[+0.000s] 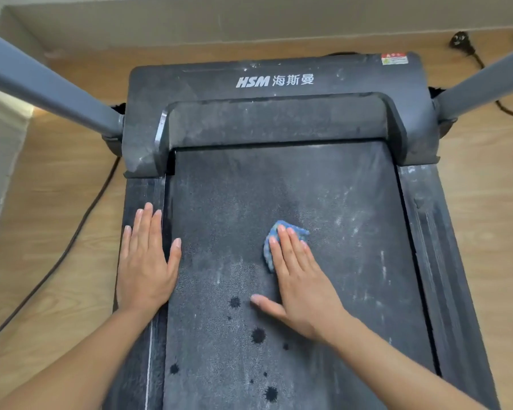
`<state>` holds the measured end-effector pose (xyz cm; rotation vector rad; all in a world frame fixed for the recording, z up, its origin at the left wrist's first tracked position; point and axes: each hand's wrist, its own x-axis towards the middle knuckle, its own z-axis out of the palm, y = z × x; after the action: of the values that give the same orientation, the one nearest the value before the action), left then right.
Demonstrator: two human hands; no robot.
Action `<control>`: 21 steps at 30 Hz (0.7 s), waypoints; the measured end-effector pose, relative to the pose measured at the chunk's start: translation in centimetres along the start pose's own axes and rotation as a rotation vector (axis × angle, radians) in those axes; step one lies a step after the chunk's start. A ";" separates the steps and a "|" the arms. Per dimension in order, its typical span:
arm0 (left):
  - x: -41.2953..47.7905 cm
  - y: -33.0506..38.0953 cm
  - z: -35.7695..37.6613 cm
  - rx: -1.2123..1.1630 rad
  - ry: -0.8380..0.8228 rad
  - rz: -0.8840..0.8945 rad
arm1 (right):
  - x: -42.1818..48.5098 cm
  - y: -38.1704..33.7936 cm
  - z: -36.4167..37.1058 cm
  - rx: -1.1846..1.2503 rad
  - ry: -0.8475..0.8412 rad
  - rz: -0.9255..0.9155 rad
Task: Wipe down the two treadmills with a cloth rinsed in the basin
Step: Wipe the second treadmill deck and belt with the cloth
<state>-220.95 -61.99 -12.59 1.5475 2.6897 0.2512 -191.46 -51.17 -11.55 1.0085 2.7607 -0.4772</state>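
Fingers (292,250) of the right hand (305,288) lie straight and close together, pressing the blue cloth (267,255) flat on the treadmill (279,81) belt (234,202), near mid-width. Left hand (145,261) rests flat, fingers straight and slightly spread, across the left rail (137,196) and the belt edge. Cloth appears soft, light and probably damp, so it is likely to bunch. Control it by palm pressure over its centre, not by an edge.
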 end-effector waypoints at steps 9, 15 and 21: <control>-0.1 0.0 0.0 0.054 0.020 -0.004 | 12.9 4.0 -5.6 -0.018 0.029 0.159; -0.2 0.1 0.1 0.045 0.026 -0.008 | -3.4 1.9 -0.6 -0.064 -0.044 0.021; -0.1 0.2 0.0 0.070 0.030 -0.003 | 5.7 4.9 -2.7 -0.007 0.012 0.169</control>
<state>-220.73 -61.94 -12.58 1.5701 2.7514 0.1834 -192.72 -43.31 -11.72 1.2334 2.6546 -0.4368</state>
